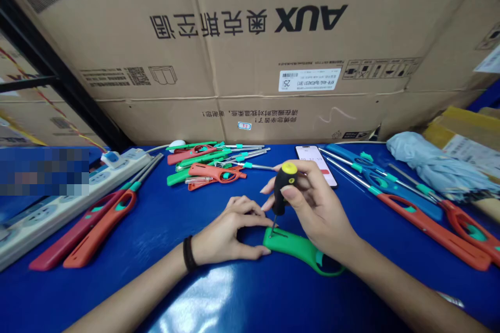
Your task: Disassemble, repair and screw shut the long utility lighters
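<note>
A green long-nosed lighter (292,250) lies on the blue tabletop, its trigger loop partly behind my right wrist. My left hand (230,231), with a dark band at the wrist, pinches the lighter's butt end between thumb and forefinger. In my right hand (318,213) is a black screwdriver (279,192) with a yellow cap, gripped by the handle and held nearly upright. Its tip meets the green casing near the butt end, beside a dark slot. Whether the tip sits in a screw is too small to tell.
Red and orange lighters (103,229) lie left beside a white power strip (50,213). Several green and red casings (211,169) are piled behind. A phone (312,158) lies at the back. Orange and blue lighters (433,231) lie right, near a grey-blue plastic bag (433,161). Cardboard (242,62) walls the back.
</note>
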`<act>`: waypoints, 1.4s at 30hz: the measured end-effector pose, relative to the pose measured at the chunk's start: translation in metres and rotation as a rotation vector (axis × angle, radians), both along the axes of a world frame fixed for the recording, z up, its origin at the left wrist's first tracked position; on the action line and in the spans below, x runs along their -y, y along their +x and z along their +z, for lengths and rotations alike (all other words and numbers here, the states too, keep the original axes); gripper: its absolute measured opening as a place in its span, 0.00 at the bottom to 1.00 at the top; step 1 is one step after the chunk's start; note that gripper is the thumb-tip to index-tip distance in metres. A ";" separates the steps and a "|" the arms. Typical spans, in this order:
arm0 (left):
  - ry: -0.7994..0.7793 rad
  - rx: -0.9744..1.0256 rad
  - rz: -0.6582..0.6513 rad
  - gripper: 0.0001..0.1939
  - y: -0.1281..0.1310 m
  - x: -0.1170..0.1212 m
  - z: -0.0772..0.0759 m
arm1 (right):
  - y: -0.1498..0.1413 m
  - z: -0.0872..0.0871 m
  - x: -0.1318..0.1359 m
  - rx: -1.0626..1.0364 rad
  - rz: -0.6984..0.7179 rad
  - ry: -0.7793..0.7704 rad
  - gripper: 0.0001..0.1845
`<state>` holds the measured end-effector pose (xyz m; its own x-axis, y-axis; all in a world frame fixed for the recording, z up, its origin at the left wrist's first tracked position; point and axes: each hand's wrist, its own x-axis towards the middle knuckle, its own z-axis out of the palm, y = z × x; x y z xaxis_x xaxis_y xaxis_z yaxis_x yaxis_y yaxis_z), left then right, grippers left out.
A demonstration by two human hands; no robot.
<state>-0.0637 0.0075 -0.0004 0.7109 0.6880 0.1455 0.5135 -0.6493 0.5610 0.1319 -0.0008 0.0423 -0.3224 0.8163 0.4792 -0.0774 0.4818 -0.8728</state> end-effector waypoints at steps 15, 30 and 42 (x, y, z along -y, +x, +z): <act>-0.012 0.035 0.003 0.21 0.002 0.001 0.005 | 0.003 0.003 0.000 -0.022 -0.032 0.016 0.11; 0.001 0.031 0.009 0.22 0.002 0.000 0.002 | 0.001 -0.002 -0.001 -0.023 0.003 -0.025 0.09; 0.001 0.053 -0.014 0.21 0.002 -0.001 0.001 | -0.006 -0.004 0.011 -0.263 0.282 -0.253 0.16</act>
<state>-0.0619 0.0085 0.0007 0.7122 0.6775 0.1838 0.4739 -0.6571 0.5862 0.1263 -0.0121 0.0381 -0.4429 0.8162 0.3711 -0.4097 0.1840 -0.8935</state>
